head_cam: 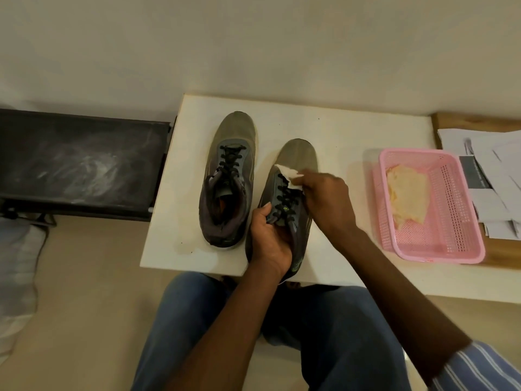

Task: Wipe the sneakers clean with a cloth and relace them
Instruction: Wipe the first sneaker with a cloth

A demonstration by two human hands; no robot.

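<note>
- Left hand (pixel 269 244): curled round the heel and collar of the nearer sneaker (pixel 284 198), thumb on the collar rim; judged to brace the shoe so that wiping pressure does not push it along the counter (pixel 332 131).
- Right hand (pixel 328 197): fingers pinch a small white cloth (pixel 287 176) and press it on the upper where the toe panel meets the top of the laces (pixel 286 200); the wiping step appears to be in hand, with relacing not yet begun.
- Nearer sneaker: long axis runs away from the person, toe toward the wall, heel at the counter's near edge and slightly overhanging it.
- Second sneaker (pixel 227 179): just beside the first on the left, roughly parallel, toe also pointing away, laced, untouched by either hand.
- Pink basket (pixel 448 238): well apart on the right, holding a yellowish rag (pixel 407 197); judged a spare kept within reach.
- Papers (pixel 496 170): beyond the basket, at the right edge.
</note>
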